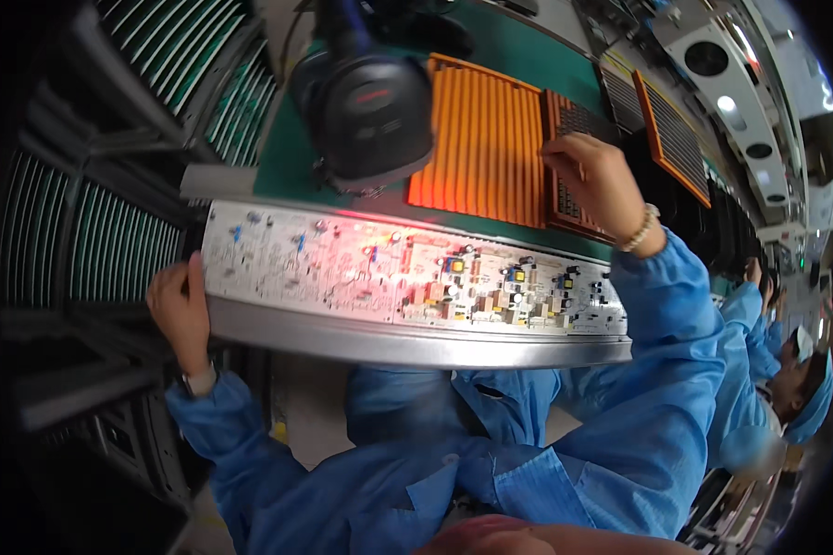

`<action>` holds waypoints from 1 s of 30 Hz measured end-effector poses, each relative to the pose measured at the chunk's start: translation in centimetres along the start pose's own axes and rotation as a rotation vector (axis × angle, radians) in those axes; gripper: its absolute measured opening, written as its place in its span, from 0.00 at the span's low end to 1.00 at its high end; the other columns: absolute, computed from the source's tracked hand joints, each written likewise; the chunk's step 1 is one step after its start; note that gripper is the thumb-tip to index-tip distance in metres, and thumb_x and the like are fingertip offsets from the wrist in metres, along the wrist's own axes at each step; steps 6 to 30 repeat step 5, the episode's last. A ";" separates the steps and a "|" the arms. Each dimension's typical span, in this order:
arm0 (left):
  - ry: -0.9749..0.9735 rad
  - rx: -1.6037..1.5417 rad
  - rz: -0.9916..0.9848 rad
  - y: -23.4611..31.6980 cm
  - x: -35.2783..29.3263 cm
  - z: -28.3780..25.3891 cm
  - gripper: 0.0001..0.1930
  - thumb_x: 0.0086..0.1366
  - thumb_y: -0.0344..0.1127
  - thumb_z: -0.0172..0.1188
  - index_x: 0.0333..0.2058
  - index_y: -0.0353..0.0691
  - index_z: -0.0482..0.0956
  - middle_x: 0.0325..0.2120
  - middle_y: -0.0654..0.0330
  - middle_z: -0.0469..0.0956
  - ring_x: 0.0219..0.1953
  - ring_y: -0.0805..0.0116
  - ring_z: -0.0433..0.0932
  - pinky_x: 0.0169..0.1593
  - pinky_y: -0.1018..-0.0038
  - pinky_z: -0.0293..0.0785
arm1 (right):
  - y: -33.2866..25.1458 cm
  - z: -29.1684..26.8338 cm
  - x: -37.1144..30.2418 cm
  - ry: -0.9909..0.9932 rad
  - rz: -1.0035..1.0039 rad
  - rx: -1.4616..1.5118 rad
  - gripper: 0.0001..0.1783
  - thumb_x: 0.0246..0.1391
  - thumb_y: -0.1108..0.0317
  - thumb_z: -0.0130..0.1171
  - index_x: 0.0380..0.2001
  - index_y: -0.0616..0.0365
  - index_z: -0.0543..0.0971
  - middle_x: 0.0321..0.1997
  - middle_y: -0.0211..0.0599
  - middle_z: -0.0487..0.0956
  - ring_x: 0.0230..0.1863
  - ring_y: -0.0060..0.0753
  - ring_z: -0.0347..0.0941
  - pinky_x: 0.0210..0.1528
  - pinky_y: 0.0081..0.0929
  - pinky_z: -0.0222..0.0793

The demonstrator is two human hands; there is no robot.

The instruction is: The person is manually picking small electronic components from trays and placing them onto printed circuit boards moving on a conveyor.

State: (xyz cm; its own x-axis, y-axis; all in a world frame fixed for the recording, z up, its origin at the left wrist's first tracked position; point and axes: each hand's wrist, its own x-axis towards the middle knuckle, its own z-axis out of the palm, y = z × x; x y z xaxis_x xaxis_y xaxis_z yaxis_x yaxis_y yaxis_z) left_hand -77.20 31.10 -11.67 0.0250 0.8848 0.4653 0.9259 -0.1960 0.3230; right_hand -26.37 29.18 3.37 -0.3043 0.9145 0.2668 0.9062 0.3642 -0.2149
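Note:
A long white circuit board [361,268] carries several blue, yellow and black components and is lit red and white in its middle. It lies in front of me along a metal rail [416,347]. At the board's left end is my left hand [180,305], its fingers curled and its thumb against the edge. Beyond the board, my right hand [600,180] is over an orange-edged tray [578,199] of small dark parts. Thumb and fingertips there are pinched together; whatever they hold is too small or hidden to make out.
A ridged orange tray [486,139] lies on the green mat [282,171]. Left of it stands a black rounded device [370,116]. Racks of green boards [120,245] fill the left side. Another orange-framed tray [671,139] is tilted at right, and a person in blue [750,370] sits beyond.

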 end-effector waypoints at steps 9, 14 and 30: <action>-0.123 -0.067 -0.051 -1.7 0.6 0.2 0.13 0.70 0.36 0.56 0.35 0.34 0.86 0.37 0.43 0.83 0.37 0.59 0.83 0.45 0.67 0.75 | 3.6 -5.7 -8.1 -0.052 0.465 0.002 0.07 0.60 0.75 0.58 0.39 0.58 0.83 0.38 0.48 0.85 0.42 0.35 0.84 0.43 0.19 0.77; -0.123 -0.067 -0.051 -1.7 0.6 0.2 0.13 0.70 0.36 0.56 0.35 0.34 0.86 0.37 0.43 0.83 0.37 0.59 0.83 0.45 0.67 0.75 | 3.6 -5.7 -8.1 -0.052 0.465 0.002 0.07 0.60 0.75 0.58 0.39 0.58 0.83 0.38 0.48 0.85 0.42 0.35 0.84 0.43 0.19 0.77; -0.123 -0.067 -0.051 -1.7 0.6 0.2 0.13 0.70 0.36 0.56 0.35 0.34 0.86 0.37 0.43 0.83 0.37 0.59 0.83 0.45 0.67 0.75 | 3.6 -5.7 -8.1 -0.052 0.465 0.002 0.07 0.60 0.75 0.58 0.39 0.58 0.83 0.38 0.48 0.85 0.42 0.35 0.84 0.43 0.19 0.77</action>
